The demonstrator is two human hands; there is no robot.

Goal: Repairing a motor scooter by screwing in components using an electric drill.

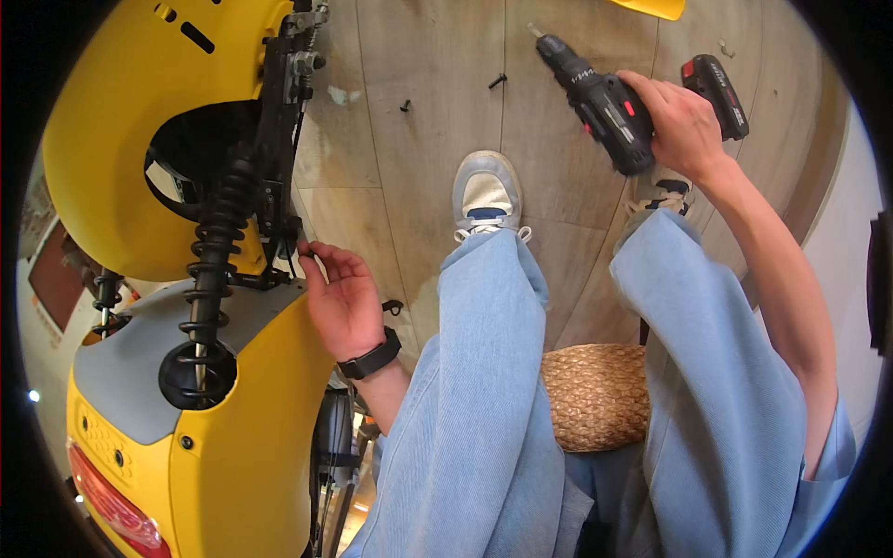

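Observation:
My right hand (684, 126) is wrapped around the grip of a black cordless drill (603, 110) with red accents. The drill is raised off the floor, its bit toward the far left. At the left stands a yellow vehicle (246, 428) with a black coil-spring shock absorber (216, 246) and a red tail light (110, 498). My left hand (339, 293), with a black band at the wrist, reaches to the black metal frame (277, 158) beside the shock. Its thumb and forefinger are pinched at the lower end of the frame; what lies between them is too small and dark to name.
Two dark screws (498, 81) (405, 106) lie on the wood-look floor (419, 149) beyond my left shoe. A yellow piece (656, 6) shows at the far edge. Between my legs is a woven stool (595, 395). A pale wall (851, 242) rises at the right.

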